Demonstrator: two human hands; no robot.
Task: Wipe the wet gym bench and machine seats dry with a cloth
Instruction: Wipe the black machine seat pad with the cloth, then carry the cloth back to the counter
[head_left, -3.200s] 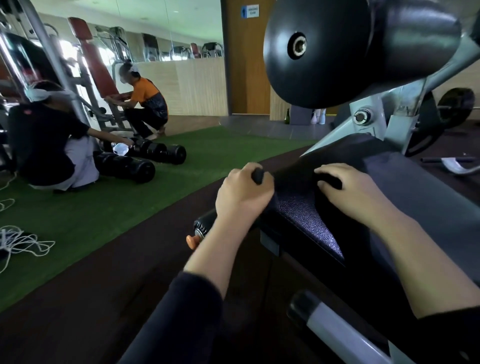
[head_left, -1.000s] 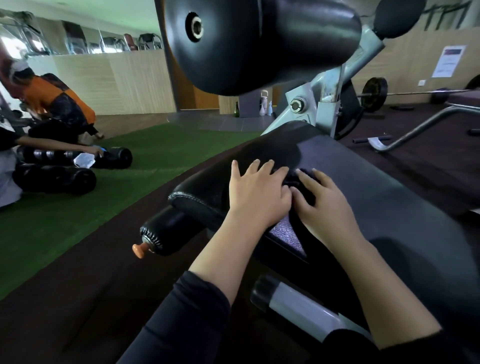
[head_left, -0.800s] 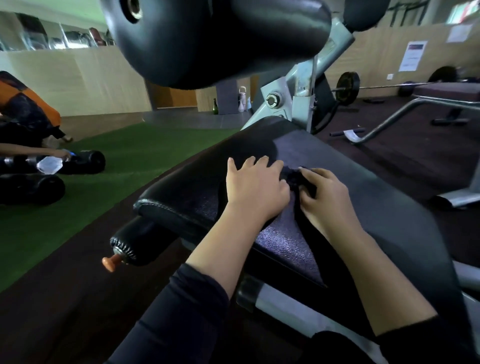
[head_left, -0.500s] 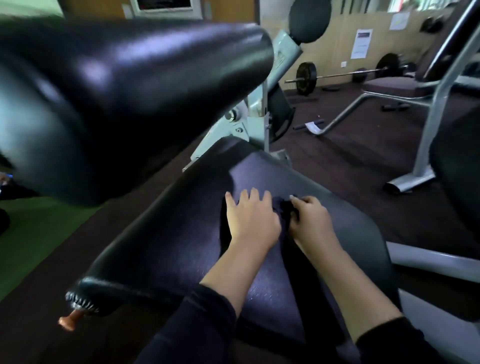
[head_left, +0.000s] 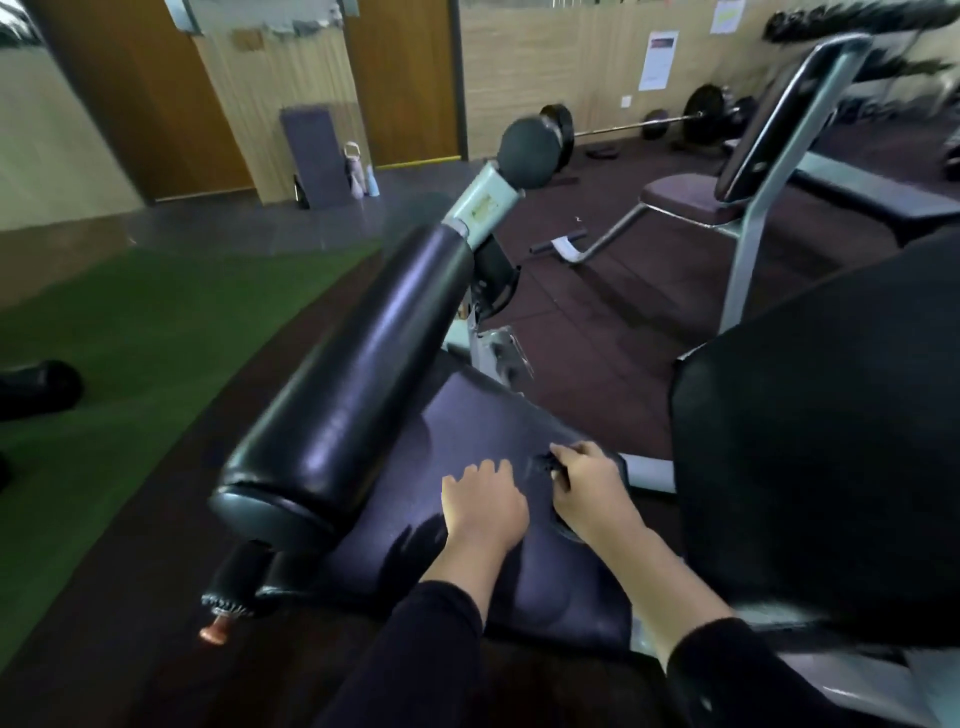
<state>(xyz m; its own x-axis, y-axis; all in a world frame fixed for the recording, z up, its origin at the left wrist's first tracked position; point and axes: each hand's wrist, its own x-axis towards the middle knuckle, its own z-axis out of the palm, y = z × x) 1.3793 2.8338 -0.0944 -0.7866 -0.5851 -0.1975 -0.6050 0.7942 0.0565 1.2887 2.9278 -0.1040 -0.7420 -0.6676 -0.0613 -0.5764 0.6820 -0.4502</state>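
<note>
Two hands work on the dark machine seat (head_left: 467, 431): the right hand (head_left: 589, 488) pinches a dark cloth (head_left: 543, 464) near the seat's right edge, fingers curled on it, while the left hand (head_left: 483, 506) lies flat beside it, fingers straight. A padded roller (head_left: 353, 384) hangs above the seat's left side; a backrest pad (head_left: 821, 441) stands right

Roller pad (head_left: 358, 384) crowds the seat (head_left: 483, 431) leftward; back pad (head_left: 821, 441) blocks right.

A gym. A loaded barbell (head_left: 649, 122) lies on dark rubber flooring (head_left: 613, 306) at upper right. Padded machines (head_left: 810, 467) fill the centre, green turf (head_left: 130, 332) left.
</note>
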